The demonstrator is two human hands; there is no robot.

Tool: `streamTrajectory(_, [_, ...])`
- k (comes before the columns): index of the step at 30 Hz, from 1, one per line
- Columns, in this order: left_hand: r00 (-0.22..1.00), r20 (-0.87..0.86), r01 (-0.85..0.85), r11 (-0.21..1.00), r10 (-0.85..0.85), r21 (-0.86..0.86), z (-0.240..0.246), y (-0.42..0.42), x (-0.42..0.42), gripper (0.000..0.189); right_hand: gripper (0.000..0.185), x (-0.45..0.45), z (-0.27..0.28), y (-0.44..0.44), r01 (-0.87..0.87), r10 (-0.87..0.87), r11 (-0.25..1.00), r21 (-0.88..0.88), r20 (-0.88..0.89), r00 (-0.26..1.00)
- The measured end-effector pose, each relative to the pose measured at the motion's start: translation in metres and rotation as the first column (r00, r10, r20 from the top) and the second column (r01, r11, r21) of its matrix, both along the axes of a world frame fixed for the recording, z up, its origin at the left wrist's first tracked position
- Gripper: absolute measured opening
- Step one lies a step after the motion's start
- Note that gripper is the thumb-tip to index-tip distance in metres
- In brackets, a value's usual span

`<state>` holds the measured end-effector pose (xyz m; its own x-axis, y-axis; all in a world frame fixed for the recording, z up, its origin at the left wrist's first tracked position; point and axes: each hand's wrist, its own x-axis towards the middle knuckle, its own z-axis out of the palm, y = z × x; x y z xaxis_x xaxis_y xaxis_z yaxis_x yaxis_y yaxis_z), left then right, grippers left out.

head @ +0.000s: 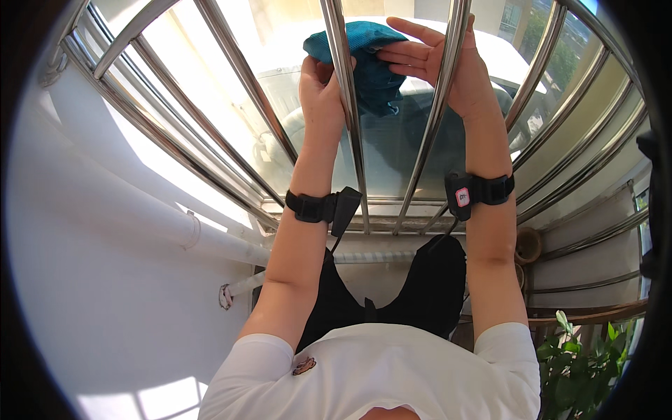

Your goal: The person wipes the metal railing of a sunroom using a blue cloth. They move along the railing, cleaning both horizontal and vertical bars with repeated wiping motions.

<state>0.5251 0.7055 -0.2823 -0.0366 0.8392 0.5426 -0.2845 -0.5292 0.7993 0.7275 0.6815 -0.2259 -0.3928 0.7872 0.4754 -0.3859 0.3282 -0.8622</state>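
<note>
A teal cloth (380, 79) hangs bunched up beyond the shiny metal window bars (440, 100). My left hand (321, 86) reaches between the bars and grips the cloth's left edge; one bar partly covers its fingertips. My right hand (433, 55) is also among the bars, its fingers spread, with fingertips at the cloth's right side; whether they press on it I cannot tell. Behind the cloth is a glass pane (386, 163), with a bright white surface above it. Black straps with small devices circle both forearms.
A white pipe (220, 239) runs along the white wall (105, 252) at left. More curved metal bars stand on both sides. At lower right are a green leafy plant (583, 367), a wooden rail (588, 313) and a round brown pot (527, 245).
</note>
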Motion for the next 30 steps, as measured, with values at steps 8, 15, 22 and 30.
streamTrajectory(8, [0.507, -0.206, -0.540, 0.495, 0.837, 0.681, 0.025, 0.045, 0.004, 0.051, 0.063, -0.024, -0.056, -0.063, 0.577, -0.586, 0.776, 0.256, -0.048, 0.809])
streamTrajectory(15, [0.426, -0.594, -0.495, 0.725, 0.682, 0.478, -0.160, 0.006, -0.002, 0.039, 0.074, -0.031, -0.055, -0.077, 0.573, -0.587, 0.793, 0.205, 0.010, 0.809])
streamTrajectory(22, [0.854, -0.442, -0.481, 0.740, 0.274, -0.470, -0.260, 0.014, -0.020, 0.024, 0.073, -0.027, -0.054, -0.076, 0.563, -0.585, 0.799, 0.211, 0.061, 0.808])
streamTrajectory(30, [0.722, -0.013, -0.671, 0.705, 0.692, 0.229, -0.080, 0.028, -0.007, 0.047, 0.071, -0.032, -0.056, -0.074, 0.590, -0.607, 0.786, 0.186, 0.053, 0.793])
